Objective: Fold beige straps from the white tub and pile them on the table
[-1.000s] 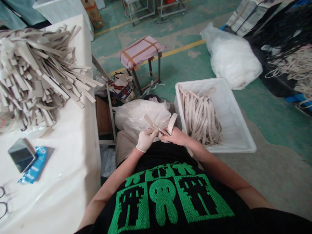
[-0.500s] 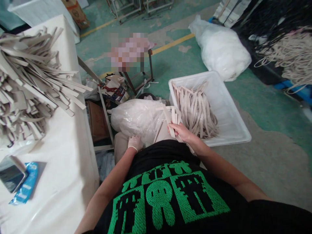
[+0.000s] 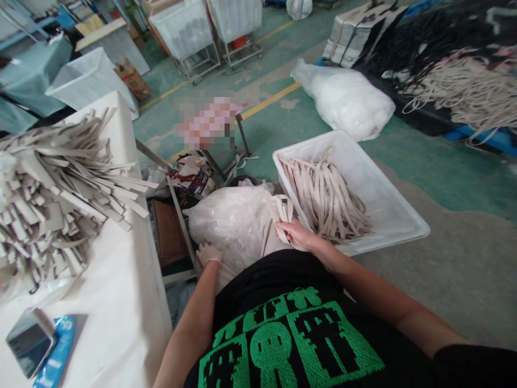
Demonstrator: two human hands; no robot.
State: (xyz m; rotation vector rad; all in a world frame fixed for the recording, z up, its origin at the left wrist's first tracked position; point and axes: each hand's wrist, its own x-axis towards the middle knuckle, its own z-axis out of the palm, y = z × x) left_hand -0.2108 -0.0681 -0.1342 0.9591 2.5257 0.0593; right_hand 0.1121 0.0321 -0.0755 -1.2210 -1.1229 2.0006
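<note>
My right hand (image 3: 294,233) is closed around a small bundle of beige fabric straps (image 3: 278,207), whose looped ends stick up above the fingers. My left hand (image 3: 209,253), in a thin whitish glove, rests with its fingers apart at the side of a clear plastic bag (image 3: 230,218) lying across my lap. Nothing shows in that hand. Just right of the bundle stands a white plastic bin (image 3: 388,199), with many more beige straps (image 3: 323,194) heaped along its left side.
To the left, a white-covered table (image 3: 125,302) carries a large pile of strips (image 3: 60,194) and a boxy dark object (image 3: 30,342) on a blue packet (image 3: 60,350). Ahead are a low stool (image 3: 244,134) and a stuffed white sack (image 3: 347,102). Wheeled carts (image 3: 186,37) stand farther back.
My left hand has shifted a little left and its fingers have spread. My right hand still grips the straps. The view has tilted up, bringing more of the far floor into sight.
</note>
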